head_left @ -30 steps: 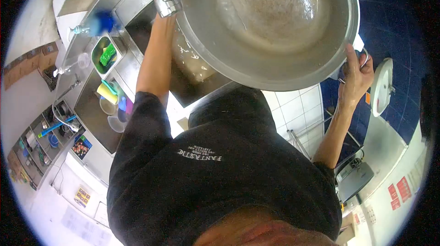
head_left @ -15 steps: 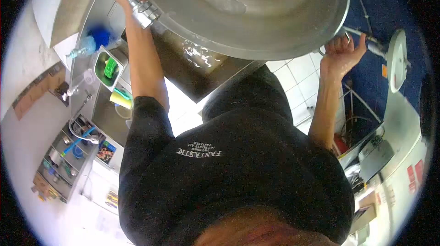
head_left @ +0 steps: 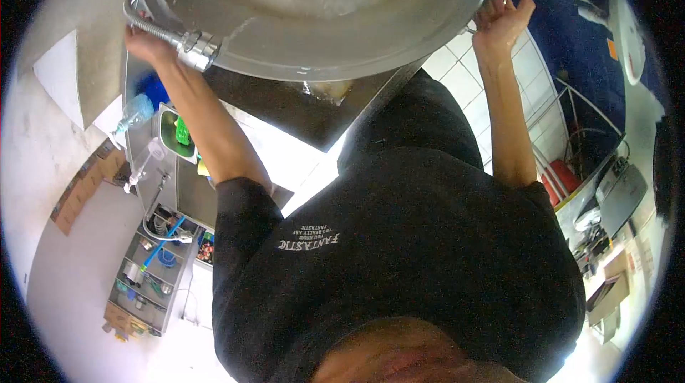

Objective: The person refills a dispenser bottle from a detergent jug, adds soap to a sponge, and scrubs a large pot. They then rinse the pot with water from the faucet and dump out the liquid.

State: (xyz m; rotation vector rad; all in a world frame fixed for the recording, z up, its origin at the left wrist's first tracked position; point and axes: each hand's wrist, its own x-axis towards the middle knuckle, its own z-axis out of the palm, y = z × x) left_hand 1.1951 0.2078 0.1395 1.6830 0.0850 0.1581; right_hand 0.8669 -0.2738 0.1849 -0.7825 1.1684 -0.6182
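A large, wide metal pan (head_left: pixel 307 33) with side handles is held up in front of my chest, its far part cut off by the upper edge of the view. My left hand (head_left: pixel 146 42) is closed at the pan's left side, the fingers partly hidden. On the right, my right hand (head_left: pixel 503 22) is closed around a looped metal handle. A chrome tap head (head_left: pixel 200 51) on a flexible hose hangs in front of the pan's left rim. Beneath the pan lies a dark sink basin (head_left: pixel 314 122) with some water showing.
Left of my arm are a metal container (head_left: pixel 168 126) with a green scrubber, and clear plastic bottles (head_left: pixel 135 112). Another tap (head_left: pixel 168 237) and a shelf of utensils (head_left: pixel 146 269) stand farther left. A white round object (head_left: pixel 628 37) and a red item (head_left: pixel 564 176) are at right.
The pan and both hands have shifted left in view, and the view itself has turned somewhat. Less of the sink water shows below the pan. Both hands keep their hold.
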